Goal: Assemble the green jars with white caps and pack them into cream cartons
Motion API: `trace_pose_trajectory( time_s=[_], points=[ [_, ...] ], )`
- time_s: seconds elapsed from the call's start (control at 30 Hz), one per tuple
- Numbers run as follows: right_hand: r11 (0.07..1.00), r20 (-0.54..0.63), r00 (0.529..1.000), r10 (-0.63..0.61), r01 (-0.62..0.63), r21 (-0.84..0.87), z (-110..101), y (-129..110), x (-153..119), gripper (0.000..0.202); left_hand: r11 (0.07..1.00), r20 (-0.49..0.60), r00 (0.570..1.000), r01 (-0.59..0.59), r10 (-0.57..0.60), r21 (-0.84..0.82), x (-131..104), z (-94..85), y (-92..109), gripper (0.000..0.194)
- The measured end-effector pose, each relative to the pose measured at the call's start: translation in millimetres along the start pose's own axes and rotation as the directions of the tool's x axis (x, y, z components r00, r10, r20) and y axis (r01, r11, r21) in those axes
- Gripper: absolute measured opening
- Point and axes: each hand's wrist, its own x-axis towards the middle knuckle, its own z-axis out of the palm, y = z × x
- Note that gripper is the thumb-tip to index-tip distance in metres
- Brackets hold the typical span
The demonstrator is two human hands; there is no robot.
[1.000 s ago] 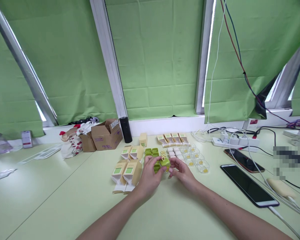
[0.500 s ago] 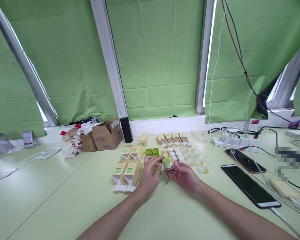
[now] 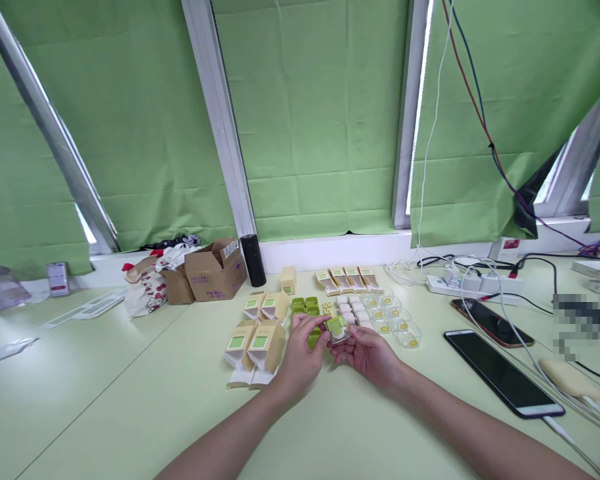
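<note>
Between both hands is a small clear plastic box with a green top [image 3: 337,327], held above the table. My left hand [image 3: 304,350] pinches it from the left, fingers along its upper edge. On the right side, my right hand [image 3: 367,352] grips its lower part with thumb and fingers. Green square trays [image 3: 305,306] stand just behind my left hand, partly hidden by it. White pieces [image 3: 349,308] lie in rows beyond the box. Right of them are clear plastic cups [image 3: 394,317] with yellow spots inside. Small yellow pieces [image 3: 327,307] lie between the trays and the white pieces.
Open cardboard packets [image 3: 266,343] stand to the left, and more folded packets [image 3: 347,280] at the back. Further left are a brown carton [image 3: 216,272] and a black cylinder [image 3: 253,260]. Phones [image 3: 503,373], cables and a power strip [image 3: 473,285] occupy the right.
Both hands keep hold of the small box, which has turned slightly so its green top shows more plainly. The view has shifted a little; the other things stay put.
</note>
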Motion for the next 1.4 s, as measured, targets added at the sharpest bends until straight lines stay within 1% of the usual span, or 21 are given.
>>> trace_pose_trajectory(
  time_s=[0.1,0.27,0.4,0.53,0.67,0.8,0.87,0.93,1.1,1.23,1.4],
  points=[
    [1.000,-0.004,1.000,-0.017,0.016,-0.022,2.8,-3.6,-1.2,0.032,0.999,0.002,0.999,0.035,-0.035,-0.013,-0.3,0.5,-1.2,0.028],
    [0.993,-0.027,0.994,-0.102,0.100,-0.064,9.6,-7.4,-3.2,0.035,0.994,-0.006,0.996,0.084,-0.085,-0.071,-1.1,1.7,-4.1,0.029],
    [0.982,-0.051,0.987,-0.152,0.145,-0.119,13.2,-6.5,-4.2,0.041,0.990,-0.025,0.996,0.081,-0.085,-0.114,0.1,1.5,-4.7,0.028],
    [0.955,-0.101,0.970,-0.223,0.196,-0.224,15.1,-3.8,-3.4,0.050,0.988,-0.043,0.996,0.065,-0.072,-0.137,2.2,-0.9,-3.2,0.028],
    [0.896,-0.119,0.944,-0.307,0.245,-0.369,15.9,-1.9,-2.8,0.056,0.984,-0.064,0.994,0.081,-0.092,-0.157,4.2,-3.6,-1.2,0.030],
    [0.778,-0.127,0.898,-0.421,0.286,-0.559,18.1,0.6,-5.1,0.053,0.984,-0.055,0.994,0.087,-0.096,-0.156,6.2,-4.8,1.9,0.029],
    [0.726,-0.122,0.876,-0.466,0.300,-0.619,20.4,1.8,-7.0,0.051,0.986,-0.058,0.995,0.072,-0.081,-0.152,6.9,-5.2,3.7,0.029],
    [0.693,-0.111,0.863,-0.493,0.312,-0.649,23.2,2.2,-8.7,0.051,0.986,-0.063,0.996,0.058,-0.069,-0.156,7.3,-5.6,5.1,0.028],
    [0.661,-0.104,0.842,-0.530,0.333,-0.673,27.5,0.8,-11.1,0.047,0.980,-0.061,0.995,0.072,-0.085,-0.184,7.6,-5.4,4.2,0.029],
    [0.667,-0.090,0.854,-0.513,0.331,-0.667,25.5,1.8,-10.7,0.045,0.975,-0.069,0.993,0.075,-0.091,-0.208,8.1,-5.2,0.9,0.028],
    [0.673,-0.069,0.873,-0.483,0.320,-0.667,19.7,5.1,-8.7,0.046,0.978,-0.100,0.994,0.030,-0.052,-0.208,8.6,-4.5,2.1,0.022]
  ],
)
